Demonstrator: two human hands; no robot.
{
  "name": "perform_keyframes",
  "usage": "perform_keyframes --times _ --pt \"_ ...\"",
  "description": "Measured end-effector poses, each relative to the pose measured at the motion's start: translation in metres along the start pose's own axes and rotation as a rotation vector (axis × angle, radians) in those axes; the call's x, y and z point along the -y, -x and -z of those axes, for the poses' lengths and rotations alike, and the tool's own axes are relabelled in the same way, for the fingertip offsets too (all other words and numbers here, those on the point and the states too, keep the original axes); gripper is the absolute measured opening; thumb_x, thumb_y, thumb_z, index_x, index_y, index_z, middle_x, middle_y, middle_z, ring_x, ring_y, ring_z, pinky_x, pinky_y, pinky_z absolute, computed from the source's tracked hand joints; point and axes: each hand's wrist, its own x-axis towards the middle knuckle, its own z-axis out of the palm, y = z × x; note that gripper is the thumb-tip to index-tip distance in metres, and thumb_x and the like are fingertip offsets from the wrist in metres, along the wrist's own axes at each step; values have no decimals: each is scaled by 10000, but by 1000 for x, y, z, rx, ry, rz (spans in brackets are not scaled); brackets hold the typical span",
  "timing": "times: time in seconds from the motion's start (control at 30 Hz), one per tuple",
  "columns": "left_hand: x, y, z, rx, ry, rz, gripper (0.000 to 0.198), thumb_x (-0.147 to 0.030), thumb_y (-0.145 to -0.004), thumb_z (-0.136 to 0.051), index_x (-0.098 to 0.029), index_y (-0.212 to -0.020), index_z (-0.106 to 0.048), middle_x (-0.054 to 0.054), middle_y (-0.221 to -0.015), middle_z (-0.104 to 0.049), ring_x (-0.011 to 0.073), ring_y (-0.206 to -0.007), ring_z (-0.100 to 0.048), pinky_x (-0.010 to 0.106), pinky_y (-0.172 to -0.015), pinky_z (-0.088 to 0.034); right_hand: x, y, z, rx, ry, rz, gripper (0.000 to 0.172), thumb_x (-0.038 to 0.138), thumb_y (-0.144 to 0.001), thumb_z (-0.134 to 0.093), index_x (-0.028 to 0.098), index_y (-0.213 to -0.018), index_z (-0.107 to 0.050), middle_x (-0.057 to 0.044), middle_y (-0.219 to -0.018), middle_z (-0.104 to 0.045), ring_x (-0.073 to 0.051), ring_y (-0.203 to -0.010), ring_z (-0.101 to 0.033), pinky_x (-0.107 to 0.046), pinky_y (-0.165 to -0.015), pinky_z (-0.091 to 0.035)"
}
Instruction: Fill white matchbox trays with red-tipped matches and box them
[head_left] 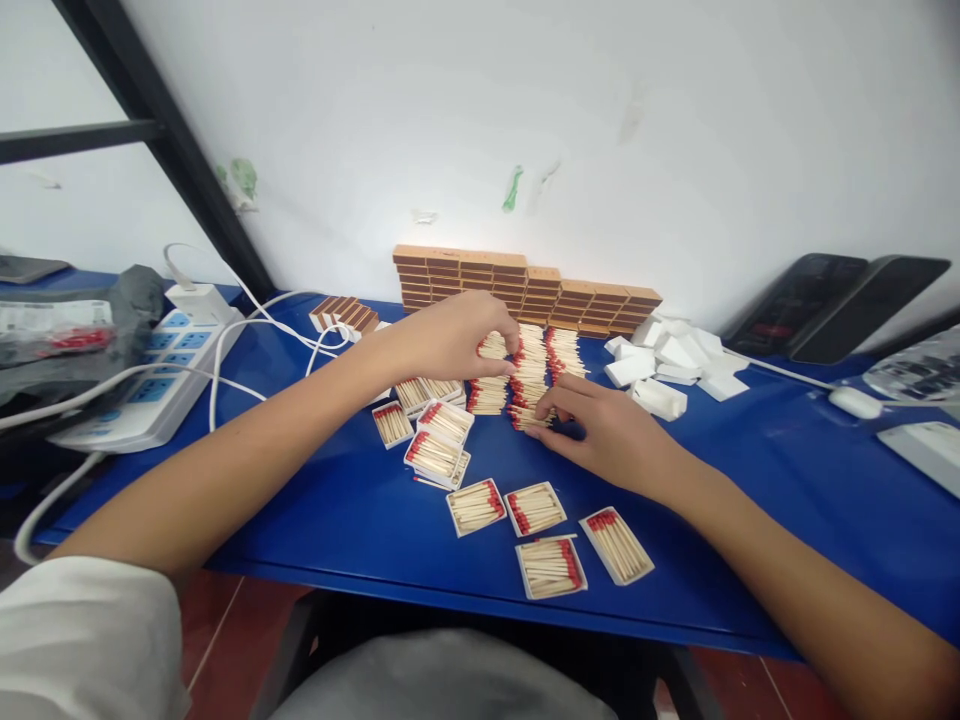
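A pile of loose red-tipped matches [531,372] lies in rows at the middle of the blue table [787,490]. My left hand [450,335] is closed in a pinch on a small bundle of matches [493,347] at the pile's left side. My right hand [604,425] rests on the table with its fingers pressed together on matches at the pile's near edge. Several open white trays filled with matches [547,565] lie in front of my hands, and more filled trays [439,440] sit to the left.
A wall of stacked brown matchbox sleeves [517,285] stands against the wall. Empty white trays [667,365] are heaped at the right. A white power strip [161,375] with cables lies at the left. Dark phones [832,305] lean at the far right.
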Motion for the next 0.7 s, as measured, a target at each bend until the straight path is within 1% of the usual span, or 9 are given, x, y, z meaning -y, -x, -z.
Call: perform_keyframes --times 0.13,0.23,0.3,0.33,0.43,0.5,0.6,0.7 --pt "1 0 1 4 1 8 230 -355 -944 -720 -194 -1096 -785 87 -1114 -757 244 -1102 -675 375 -1012 -478 -2 -2 -1 -27 -46 -22 157 363 -1021 -652 218 -962 -657 -45 -946 -649 -173 -771 -605 -326 -693 -474" --pt "1 0 2 -2 4 -3 226 -363 -947 -718 -201 -1090 -784 79 -1106 -759 234 -1082 -679 364 -1000 -482 -1 0 10 -19 -103 -66 205 412 -1011 -661 225 -930 -677 -32 -873 -621 -170 -743 -566 -325 -675 -450" --pt "2 0 1 -3 -3 -12 223 -364 -948 -722 -199 -1083 -785 77 -1091 -760 231 -1069 -681 360 -989 -486 3 1 20 57 -190 -94 226 455 -988 -685 235 -937 -700 -17 -829 -607 -160 -707 -539 -317 -648 -439" --pt "2 0 1 -4 -7 -14 224 -364 -948 -724 -196 -1083 -784 78 -1088 -760 231 -1068 -681 360 -988 -486 6 2 25 125 -238 -100 235 477 -968 -707 242 -967 -716 -12 -831 -613 -155 -695 -532 -312 -635 -436" --pt "2 0 0 -8 -6 -11 231 -366 -947 -725 -188 -1083 -782 83 -1097 -761 233 -1077 -680 363 -995 -483 17 4 37 361 -345 -72 296 477 -901 -773 262 -1101 -740 -15 -919 -657 -153 -732 -552 -304 -638 -451" --pt "3 0 0 -9 1 -11 229 -364 -947 -720 -188 -1080 -782 84 -1104 -762 233 -1081 -680 367 -1003 -479 24 5 39 470 -381 -57 341 454 -868 -801 268 -1147 -740 -19 -969 -667 -158 -770 -565 -302 -650 -459" --pt "3 0 0 -7 4 -15 217 -360 -951 -705 -198 -1074 -780 76 -1105 -764 230 -1079 -682 369 -1004 -477 32 4 38 541 -423 -82 378 453 -833 -825 265 -1152 -746 -18 -958 -659 -162 -784 -567 -298 -650 -458" --pt "4 0 -1 -3 -5 -13 210 -362 -953 -700 -202 -1065 -777 71 -1098 -767 228 -1076 -685 364 -995 -480 34 4 34 545 -431 -96 296 412 -866 -783 250 -1113 -752 -16 -922 -662 -158 -769 -564 -298 -657 -458"
